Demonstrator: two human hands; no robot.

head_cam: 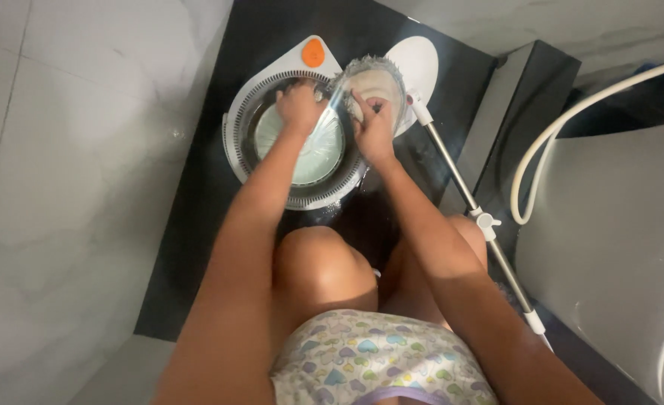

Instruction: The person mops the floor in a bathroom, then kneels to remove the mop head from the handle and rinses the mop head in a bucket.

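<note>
— Looking down from the head camera: what is the biggest thing in play?

— That white round plastic spin-mop bucket (236,142) with its steel wringer basket, standing on the dark floor mat (197,225) between pale marble-look floor tiles (69,187). It looks bulky and, with water showing in the basket, probably heavy; I would lift it by the rim, with both hands.

— And the mop itself?

— The long metal mop pole (482,221) runs from the bucket back past the person's right knee. It looks stiff and light, an easy place to hold. Its round white mop head with grey fringe (373,79) is tilted up over the right edge of the basket.

— What are the hands doing?

— The left hand (299,107) is closed over the basket, fingers curled, seemingly on a clear thin piece I cannot identify. The right hand (373,131) presses against the underside of the mop head, fingers bent into the strands.

— How would the head handle?

— Soft, floppy fringe, likely wet and slippery; the rigid disc behind it is the surer grip.

— Anything smaller?

— An orange button (313,52) on the bucket's far corner.
</note>
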